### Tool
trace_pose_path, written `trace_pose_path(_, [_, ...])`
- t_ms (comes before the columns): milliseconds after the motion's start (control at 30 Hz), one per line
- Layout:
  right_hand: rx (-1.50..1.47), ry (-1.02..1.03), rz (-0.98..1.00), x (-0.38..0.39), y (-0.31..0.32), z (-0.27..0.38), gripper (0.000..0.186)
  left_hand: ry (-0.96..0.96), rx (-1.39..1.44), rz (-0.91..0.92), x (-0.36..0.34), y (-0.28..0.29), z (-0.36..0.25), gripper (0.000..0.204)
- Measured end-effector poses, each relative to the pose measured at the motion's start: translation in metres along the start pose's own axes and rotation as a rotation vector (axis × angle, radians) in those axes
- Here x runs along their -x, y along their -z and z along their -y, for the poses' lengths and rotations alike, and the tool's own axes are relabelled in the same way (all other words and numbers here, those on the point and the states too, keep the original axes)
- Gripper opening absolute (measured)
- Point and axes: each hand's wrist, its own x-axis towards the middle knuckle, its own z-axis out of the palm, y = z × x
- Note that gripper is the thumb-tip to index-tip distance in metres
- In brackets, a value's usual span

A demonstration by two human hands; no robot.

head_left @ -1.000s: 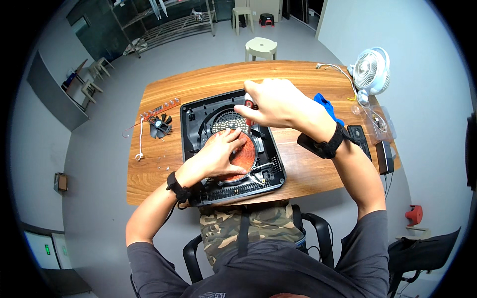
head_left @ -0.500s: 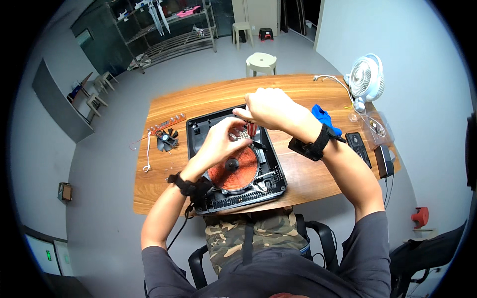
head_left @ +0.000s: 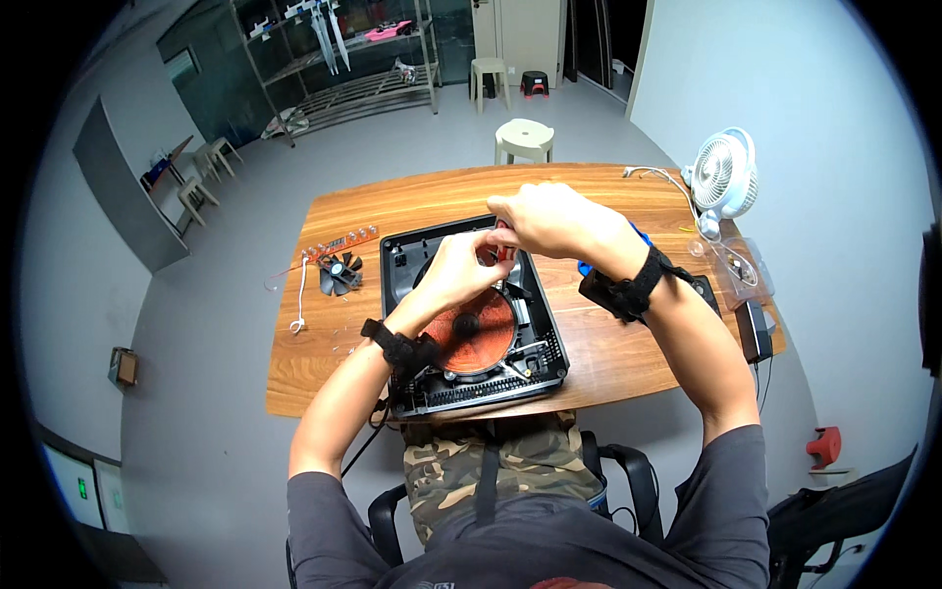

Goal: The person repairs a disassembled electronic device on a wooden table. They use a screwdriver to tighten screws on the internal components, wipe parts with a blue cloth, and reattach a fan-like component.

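Note:
An opened induction cooker base (head_left: pixel 549 339), a black plastic tray, lies at the near middle of the table. A round copper-coloured coil (head_left: pixel 486 339) with a dark centre sits in it. Above the cooker's far part, my right hand (head_left: pixel 554 218) is closed on the top of what looks like a red-handled screwdriver (head_left: pixel 504 252). My left hand (head_left: pixel 459 267) pinches the same tool lower down, fingers touching the right hand's. Its tip and the parts beneath are mostly hidden by my hands.
Left of the cooker lie a small black cooling fan (head_left: pixel 340 275) and an orange circuit strip (head_left: pixel 339 240) with wires. A white desk fan (head_left: pixel 724 175), a clear plastic box (head_left: pixel 741 275) and a black box (head_left: pixel 755 332) stand at the right. A blue cloth (head_left: pixel 586 268) is partly behind my right arm.
My left hand has moved up and right to meet my right hand at the red handle; its fingers have closed in. The view has shifted slightly.

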Motion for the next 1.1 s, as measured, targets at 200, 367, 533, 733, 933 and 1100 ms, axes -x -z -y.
trace_pose_path(200, [0.174,-0.096,0.015,-0.005,-0.006,-0.001,0.057,-0.031,0.098,-0.015,-0.007,-0.003,-0.002,0.021])
trace_pose_path(367, [0.031,0.042,-0.04,0.005,0.006,-0.005,0.045,-0.032,-0.04,0.037,-0.009,0.007,-0.01,0.023])
trace_pose_path(533, [-0.01,-0.053,0.07,-0.003,0.006,0.009,0.038,-0.029,0.131,0.028,-0.007,0.004,0.001,0.024])
trace_pose_path(733, [0.055,-0.172,-0.007,-0.011,-0.01,0.004,0.055,-0.023,0.133,-0.081,-0.01,-0.005,0.004,0.032])
trace_pose_path(933, [0.055,-0.112,0.072,0.003,0.012,0.012,0.042,0.011,0.14,-0.01,-0.009,0.007,-0.011,0.041])
trace_pose_path(1100, [-0.058,0.005,0.109,-0.004,0.006,0.002,0.034,0.0,0.124,0.109,-0.011,0.013,0.0,0.047])
